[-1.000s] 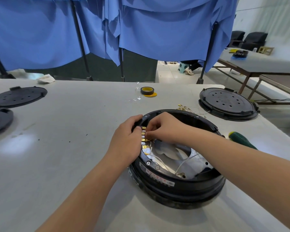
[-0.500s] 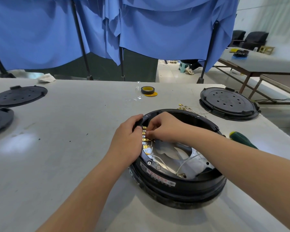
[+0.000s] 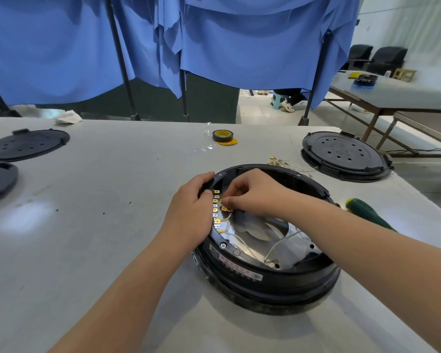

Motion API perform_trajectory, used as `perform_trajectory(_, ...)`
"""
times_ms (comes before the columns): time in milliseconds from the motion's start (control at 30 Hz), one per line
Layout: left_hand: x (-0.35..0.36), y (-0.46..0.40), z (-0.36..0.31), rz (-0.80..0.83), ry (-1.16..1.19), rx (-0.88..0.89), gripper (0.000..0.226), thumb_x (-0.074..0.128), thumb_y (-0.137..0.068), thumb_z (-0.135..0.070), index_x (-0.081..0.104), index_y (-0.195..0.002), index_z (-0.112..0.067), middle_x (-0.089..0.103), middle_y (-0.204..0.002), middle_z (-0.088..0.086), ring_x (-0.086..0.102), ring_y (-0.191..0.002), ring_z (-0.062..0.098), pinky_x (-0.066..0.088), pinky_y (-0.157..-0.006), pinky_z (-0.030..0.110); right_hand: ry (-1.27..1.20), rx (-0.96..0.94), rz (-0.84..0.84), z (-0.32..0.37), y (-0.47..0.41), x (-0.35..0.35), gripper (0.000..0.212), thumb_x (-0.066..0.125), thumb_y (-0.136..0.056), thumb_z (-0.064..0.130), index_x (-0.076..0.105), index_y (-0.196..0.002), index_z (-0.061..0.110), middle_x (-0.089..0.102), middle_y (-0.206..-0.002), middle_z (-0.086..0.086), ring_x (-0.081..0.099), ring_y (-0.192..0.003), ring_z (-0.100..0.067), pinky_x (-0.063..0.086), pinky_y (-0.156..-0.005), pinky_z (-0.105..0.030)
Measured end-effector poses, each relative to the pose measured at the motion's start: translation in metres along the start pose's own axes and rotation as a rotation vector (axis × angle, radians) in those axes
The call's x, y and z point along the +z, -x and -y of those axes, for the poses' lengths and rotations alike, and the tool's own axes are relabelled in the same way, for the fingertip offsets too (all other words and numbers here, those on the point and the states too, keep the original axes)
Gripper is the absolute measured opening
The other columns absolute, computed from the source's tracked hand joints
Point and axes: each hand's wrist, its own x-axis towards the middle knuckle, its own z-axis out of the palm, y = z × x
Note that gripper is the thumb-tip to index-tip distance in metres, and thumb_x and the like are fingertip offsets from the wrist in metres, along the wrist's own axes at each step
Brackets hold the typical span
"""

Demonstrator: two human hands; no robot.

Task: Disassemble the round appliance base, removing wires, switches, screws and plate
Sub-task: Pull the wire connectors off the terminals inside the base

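Screwdriver [image 3: 367, 212], loose wires [image 3: 288, 163], tape roll [image 3: 222, 136] lie around base [image 3: 265, 281].

Your two arms come into the frame from the bottom edge, and both are bare along all of their visible length: no sleeve, cuff or glove shows on either forearm. Your left hand [image 3: 189, 210] is bare, with no ring, watch or band showing at the fingers or wrist. Your right hand [image 3: 257, 194] is likewise uncovered, its wrist plain and unadorned. The fingernails that show are short and unpainted. No markings, bandages or tape appear on either arm. The rest of you lies outside the view.
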Motion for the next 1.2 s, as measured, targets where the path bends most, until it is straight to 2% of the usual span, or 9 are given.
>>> perform_trajectory(133, 0.000, 0.001, 0.000, -0.001, 0.007, 0.000, 0.043, 0.041, -0.094, -0.003, 0.054, -0.132, -0.020, 0.058, -0.132, 0.001, 0.053, -0.121, 0.016, 0.041, -0.106, 0.039, 0.005, -0.028, -0.043, -0.001, 0.001, 0.001, 0.002, 0.071, -0.082, 0.021, 0.070, -0.082, 0.022, 0.063, -0.062, 0.011, 0.055, -0.058, 0.001, 0.041, -0.058, -0.015)
perform_trajectory(400, 0.001, 0.000, 0.001, -0.002, 0.011, 0.004, 0.043, 0.041, -0.094, -0.002, 0.054, -0.131, -0.019, 0.059, -0.130, 0.001, 0.054, -0.119, 0.016, 0.041, -0.106, 0.037, 0.088, -0.063, -0.095, 0.002, 0.007, -0.003, 0.011, 0.068, -0.083, 0.023, 0.067, -0.094, 0.019, 0.067, -0.085, 0.004, 0.062, -0.081, -0.010, 0.053, -0.077, -0.027)
perform_trajectory(500, 0.001, -0.001, 0.001, -0.002, 0.009, 0.005, 0.043, 0.041, -0.094, -0.002, 0.054, -0.132, -0.018, 0.059, -0.131, 0.001, 0.053, -0.120, 0.016, 0.041, -0.105, 0.037, 0.125, -0.112, -0.086, 0.011, 0.014, -0.013, 0.005, 0.068, -0.083, 0.025, 0.068, -0.087, 0.023, 0.066, -0.080, 0.005, 0.059, -0.072, -0.007, 0.047, -0.065, -0.022)
perform_trajectory(667, 0.001, -0.001, 0.001, -0.003, -0.009, 0.018, 0.044, 0.040, -0.094, -0.002, 0.053, -0.132, -0.018, 0.058, -0.132, 0.000, 0.052, -0.121, 0.015, 0.041, -0.105, 0.035, 0.273, -0.049, 0.178, 0.020, 0.026, -0.013, 0.009, 0.068, -0.082, 0.035, 0.071, -0.085, 0.027, 0.060, -0.065, 0.014, 0.053, -0.053, 0.009, 0.034, -0.048, -0.008)
perform_trajectory(733, 0.001, 0.000, 0.001, -0.002, -0.014, 0.021, 0.044, 0.040, -0.094, -0.003, 0.053, -0.133, -0.019, 0.057, -0.133, 0.000, 0.052, -0.121, 0.015, 0.041, -0.105, 0.034, 0.233, -0.020, 0.203, 0.020, 0.028, -0.008, 0.010, 0.067, -0.084, 0.034, 0.071, -0.086, 0.026, 0.062, -0.059, 0.014, 0.053, -0.048, 0.011, 0.037, -0.048, -0.009)
perform_trajectory(867, 0.001, 0.000, 0.001, -0.003, -0.016, 0.024, 0.044, 0.039, -0.094, -0.003, 0.052, -0.133, -0.018, 0.057, -0.133, 0.001, 0.052, -0.121, 0.016, 0.041, -0.106, 0.035, 0.117, 0.020, 0.194, 0.019, 0.028, 0.003, 0.005, 0.067, -0.081, 0.026, 0.069, -0.078, 0.024, 0.065, -0.064, 0.005, 0.055, -0.051, -0.007, 0.046, -0.054, -0.023)
perform_trajectory(1000, 0.002, -0.001, 0.002, -0.018, -0.029, 0.027, 0.044, 0.040, -0.093, -0.001, 0.053, -0.132, -0.017, 0.057, -0.133, 0.000, 0.052, -0.121, 0.014, 0.038, -0.103, 0.027, 0.004, 0.051, 0.125, 0.012, 0.028, 0.013, 0.007, 0.067, -0.081, 0.021, 0.068, -0.074, 0.024, 0.063, -0.061, 0.001, 0.044, -0.037, -0.005, 0.037, -0.045, -0.017)
perform_trajectory(1100, 0.002, -0.001, 0.001, -0.017, -0.023, 0.031, 0.044, 0.040, -0.094, -0.001, 0.054, -0.132, -0.018, 0.057, -0.134, 0.000, 0.051, -0.122, 0.014, 0.039, -0.104, 0.029, -0.153, 0.082, 0.123, 0.010, 0.029, 0.016, 0.012, 0.069, -0.082, 0.015, 0.069, -0.075, 0.025, 0.060, -0.052, 0.000, 0.046, -0.038, -0.009, 0.040, -0.044, -0.018)
perform_trajectory(1200, 0.002, -0.001, 0.001, -0.016, -0.031, 0.036, 0.044, 0.040, -0.095, -0.002, 0.052, -0.133, -0.018, 0.056, -0.134, -0.001, 0.050, -0.122, 0.013, 0.037, -0.102, 0.025, -0.222, 0.106, 0.112, 0.009, 0.029, 0.018, 0.011, 0.070, -0.082, 0.012, 0.071, -0.074, 0.019, 0.059, -0.053, -0.005, 0.047, -0.039, -0.009, 0.042, -0.042, -0.018)
